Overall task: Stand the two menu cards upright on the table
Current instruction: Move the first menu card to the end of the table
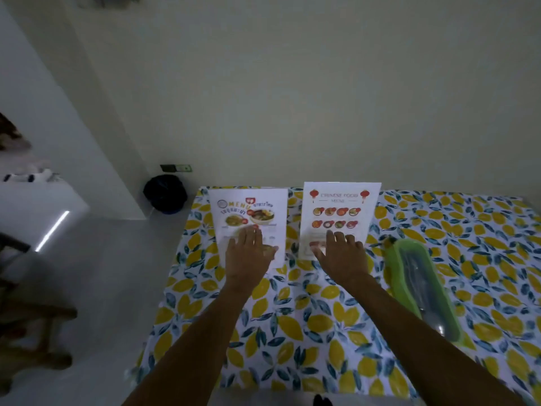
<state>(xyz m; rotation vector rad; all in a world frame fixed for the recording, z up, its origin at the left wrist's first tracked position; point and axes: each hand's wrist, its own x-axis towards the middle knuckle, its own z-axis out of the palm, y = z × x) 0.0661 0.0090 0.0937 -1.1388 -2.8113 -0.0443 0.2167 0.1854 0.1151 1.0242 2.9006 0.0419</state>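
Two white menu cards stand side by side near the far edge of a table point(307, 332) covered in a lemon-print cloth. The left menu card point(248, 212) shows soup bowls and the word MENU. The right menu card point(341, 209) reads CHINESE FOOD MENU with rows of small dishes. My left hand point(248, 256) is in front of the left card's lower part, fingers spread. My right hand point(342, 256) is likewise at the lower part of the right card, fingers apart. Whether either hand touches its card is unclear.
A green oblong tray point(393, 259) holding cutlery lies on the table right of my right arm. A dark bin point(165, 193) stands on the floor by the wall past the table's far left corner. Wooden furniture point(32, 332) sits at the left edge.
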